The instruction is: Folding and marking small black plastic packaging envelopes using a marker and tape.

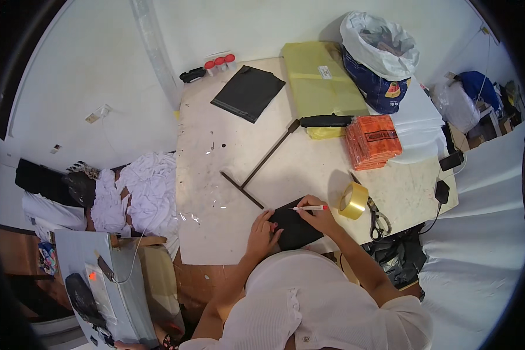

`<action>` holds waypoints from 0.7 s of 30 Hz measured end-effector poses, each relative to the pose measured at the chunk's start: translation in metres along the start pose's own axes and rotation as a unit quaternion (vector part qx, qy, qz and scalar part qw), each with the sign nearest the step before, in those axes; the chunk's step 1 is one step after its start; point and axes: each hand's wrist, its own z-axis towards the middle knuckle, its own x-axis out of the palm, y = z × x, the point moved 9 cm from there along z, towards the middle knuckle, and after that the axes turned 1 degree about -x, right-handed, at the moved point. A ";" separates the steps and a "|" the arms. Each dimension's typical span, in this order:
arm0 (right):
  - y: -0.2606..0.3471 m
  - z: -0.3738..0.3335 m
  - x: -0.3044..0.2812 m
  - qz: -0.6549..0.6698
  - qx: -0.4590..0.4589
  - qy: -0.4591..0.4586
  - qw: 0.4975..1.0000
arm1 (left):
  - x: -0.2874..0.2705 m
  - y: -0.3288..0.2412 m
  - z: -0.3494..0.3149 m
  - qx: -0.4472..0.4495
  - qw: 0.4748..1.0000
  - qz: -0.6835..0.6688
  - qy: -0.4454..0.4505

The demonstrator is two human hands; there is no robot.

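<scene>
Black packet [297, 232] on table [207, 181] | left hand [262, 234]: spread, resting at its edge | right hand [321, 219]: gripping white-and-red marker [312, 207]

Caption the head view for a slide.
Right hand holds a red-and-white pen over a flat black item on the table; left hand rests at its left edge.

Pale print [394, 105] marks the blue sack [370, 76], dark lettering [381, 135] the orange packets [370, 149], a white label [324, 72] the yellow package [309, 87]
</scene>
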 end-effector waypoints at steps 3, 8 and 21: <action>0.019 0.003 0.003 -0.046 -0.070 0.010 0.996 | -0.001 0.001 0.000 -0.018 1.000 0.023 -0.006; 0.034 0.004 0.010 -0.113 -0.141 0.009 0.984 | -0.001 0.002 -0.001 -0.005 0.999 0.030 -0.022; 0.034 0.009 0.018 -0.145 -0.145 0.060 0.977 | -0.002 0.001 0.002 -0.009 1.000 0.025 -0.015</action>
